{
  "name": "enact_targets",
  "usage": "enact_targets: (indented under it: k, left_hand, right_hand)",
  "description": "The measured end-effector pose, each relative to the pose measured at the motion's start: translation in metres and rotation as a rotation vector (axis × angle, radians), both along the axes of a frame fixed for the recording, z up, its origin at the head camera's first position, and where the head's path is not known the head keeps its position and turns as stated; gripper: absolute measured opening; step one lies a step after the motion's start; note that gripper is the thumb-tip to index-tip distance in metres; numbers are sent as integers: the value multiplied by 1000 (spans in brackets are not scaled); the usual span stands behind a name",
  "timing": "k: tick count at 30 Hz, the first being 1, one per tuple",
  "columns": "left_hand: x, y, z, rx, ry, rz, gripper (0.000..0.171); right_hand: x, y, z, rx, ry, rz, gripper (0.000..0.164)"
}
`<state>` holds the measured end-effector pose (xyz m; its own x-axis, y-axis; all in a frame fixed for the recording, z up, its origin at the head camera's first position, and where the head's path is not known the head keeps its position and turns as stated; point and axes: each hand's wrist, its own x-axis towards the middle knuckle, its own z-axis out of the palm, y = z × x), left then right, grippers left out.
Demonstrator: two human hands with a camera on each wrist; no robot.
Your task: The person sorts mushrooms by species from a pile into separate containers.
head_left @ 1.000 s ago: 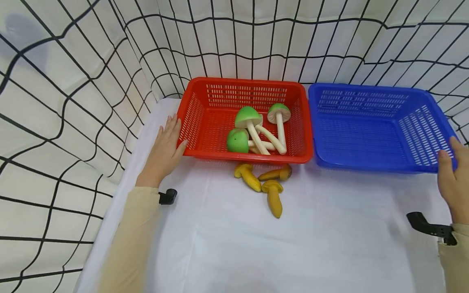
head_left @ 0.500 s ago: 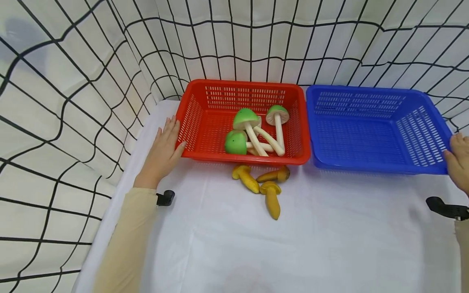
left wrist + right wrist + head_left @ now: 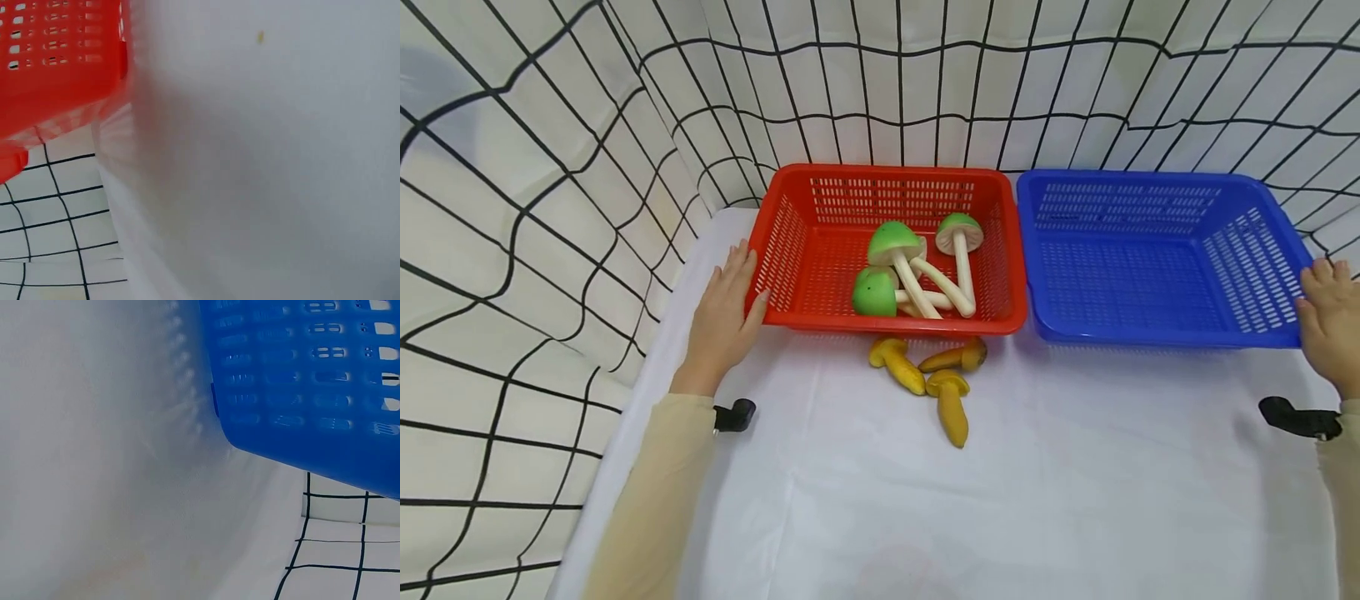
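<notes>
My left hand lies against the left end of a red plastic basket, its fingers extended along the wall. Within that basket, several green-capped toy mushrooms with white stems lie toward the right. At the other side, my right hand rests at the right end of a blue plastic basket, fingers relaxed at the rim. Nothing lies inside the blue one. Each wrist view shows a slotted basket wall close up, red on the left and blue on the right; neither shows a hand.
Three yellow-brown toy mushrooms lie on the white cloth in front of the red basket. Black wire grid backed by white sheeting stands behind the baskets and along the left. The baskets stand side by side, ends close together.
My right hand has moved from the blue basket's front right corner farther back along its right end. The left hand stays at the red basket. The head view has shifted slightly.
</notes>
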<state>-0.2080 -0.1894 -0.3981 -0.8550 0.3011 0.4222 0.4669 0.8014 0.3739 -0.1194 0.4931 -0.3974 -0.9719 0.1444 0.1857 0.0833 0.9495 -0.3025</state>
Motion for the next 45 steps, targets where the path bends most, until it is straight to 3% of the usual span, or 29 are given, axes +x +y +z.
enact_targets:
  k: [4,7,9,11,13,16,18,22,25,31,38,42,45]
  left_hand:
    - [7,13,5,64,333,-48,41]
    - [16,32,11,96,498,-187,30]
    - [24,47,14,75,539,-316,26]
    - [33,64,13,35,522,-453,23]
    - [41,81,10,-23,457,-578,17]
    - [48,104,1,-173,350,-676,15]
    - [50,118,-6,-308,292,-679,13]
    - [53,136,-16,-594,183,-611,11]
    - [53,143,-21,-698,115,-571,15]
    - [49,150,-25,-677,77,-560,14]
    - [45,150,-26,-639,83,-592,12]
    - [46,151,-23,-558,18,-631,16]
    - [46,152,-18,-425,-53,-662,20]
  right_hand:
    - [-3,0,0,-3,-34,-5,49]
    - [-3,-1,0,-10,-54,-20,49]
    - [-4,0,0,-17,-56,-31,50]
    - [-6,6,-6,-40,-28,-57,52]
    - [-8,10,-9,-62,-2,-64,52]
    - [-13,17,-13,-85,36,-74,51]
    - [-14,19,-14,-87,39,-78,50]
    - [-9,21,-17,-80,38,-68,51]
    - [-1,13,-10,-53,51,-22,48]
    - [5,3,-5,-35,70,-2,46]
    - [-9,56,-51,-56,60,-48,53]
    - [-6,36,-39,-78,68,-61,51]
    - [-3,18,-24,-85,61,-64,50]
